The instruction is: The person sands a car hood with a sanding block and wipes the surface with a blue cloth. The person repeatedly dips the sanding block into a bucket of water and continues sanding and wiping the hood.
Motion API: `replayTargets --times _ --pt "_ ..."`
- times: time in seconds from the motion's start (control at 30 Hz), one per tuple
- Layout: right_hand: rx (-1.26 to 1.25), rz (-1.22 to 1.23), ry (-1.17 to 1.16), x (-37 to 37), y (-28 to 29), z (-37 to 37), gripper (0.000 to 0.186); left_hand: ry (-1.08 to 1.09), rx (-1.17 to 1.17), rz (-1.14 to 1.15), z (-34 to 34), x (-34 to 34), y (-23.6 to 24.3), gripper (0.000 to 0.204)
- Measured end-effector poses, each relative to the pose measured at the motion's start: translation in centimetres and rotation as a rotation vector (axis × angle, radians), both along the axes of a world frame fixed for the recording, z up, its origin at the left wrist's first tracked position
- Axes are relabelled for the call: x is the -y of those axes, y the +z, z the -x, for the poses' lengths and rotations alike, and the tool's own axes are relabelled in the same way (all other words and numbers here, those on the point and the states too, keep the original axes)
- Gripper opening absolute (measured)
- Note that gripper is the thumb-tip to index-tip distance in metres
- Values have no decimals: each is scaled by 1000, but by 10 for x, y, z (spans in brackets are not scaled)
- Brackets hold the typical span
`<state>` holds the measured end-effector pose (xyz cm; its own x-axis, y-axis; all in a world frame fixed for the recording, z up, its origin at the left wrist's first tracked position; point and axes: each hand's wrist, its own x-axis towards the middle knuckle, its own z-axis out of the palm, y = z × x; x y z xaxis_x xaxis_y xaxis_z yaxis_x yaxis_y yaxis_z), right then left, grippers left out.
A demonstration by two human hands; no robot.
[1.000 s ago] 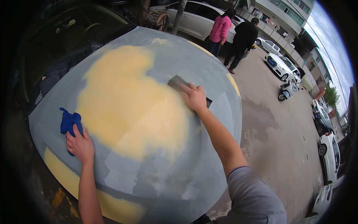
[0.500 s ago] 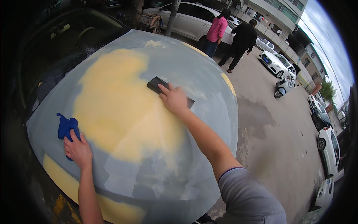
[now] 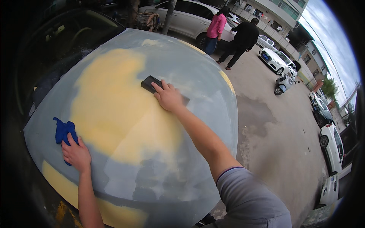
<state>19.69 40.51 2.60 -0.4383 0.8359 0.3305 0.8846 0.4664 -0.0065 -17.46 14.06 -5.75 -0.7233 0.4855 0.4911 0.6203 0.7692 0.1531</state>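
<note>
A car hood (image 3: 197,68) fills the view, grey with a large yellow filler patch (image 3: 114,102) across its middle. My right hand (image 3: 168,97) presses flat on a dark sanding block (image 3: 150,82) at the patch's far right edge. My left hand (image 3: 77,154) rests near the hood's left edge on a crumpled blue cloth (image 3: 62,130), fingers closed over it. A second yellow strip (image 3: 61,182) runs along the hood's near edge.
The windshield and steering wheel (image 3: 76,36) lie beyond the hood at upper left. Two people (image 3: 235,38) walk on the concrete at the top, beside a white car (image 3: 186,15). A scooter (image 3: 283,81) and several parked cars stand at right.
My right hand has slid the sanding block leftward across the hood, from the right rim toward the yellow patch. My left hand stays on the blue cloth.
</note>
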Motion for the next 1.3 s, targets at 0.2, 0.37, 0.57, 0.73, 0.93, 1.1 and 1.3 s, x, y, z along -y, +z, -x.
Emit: replayTargets --times 0.2,0.37,0.57,0.73,0.93,1.1,1.3 --pt "-68 -29 147 174 -42 -3 61 53 -76 67 38 25 -13 54" --pt "18 18 285 213 -32 -11 67 81 -85 56 46 28 -7 55" --pt "77 0 -108 -2 6 14 53 -29 17 -24 -8 -8 1 56" --pt "-36 7 188 204 -43 7 60 23 -26 32 31 33 10 54" --pt "39 0 252 134 -25 10 59 17 -7 -2 23 31 1 55" --pt "3 -52 56 6 -8 17 53 -47 25 -60 -3 -4 3 56" --pt "-6 44 289 274 -48 -11 72 16 -32 2 30 38 -2 54"
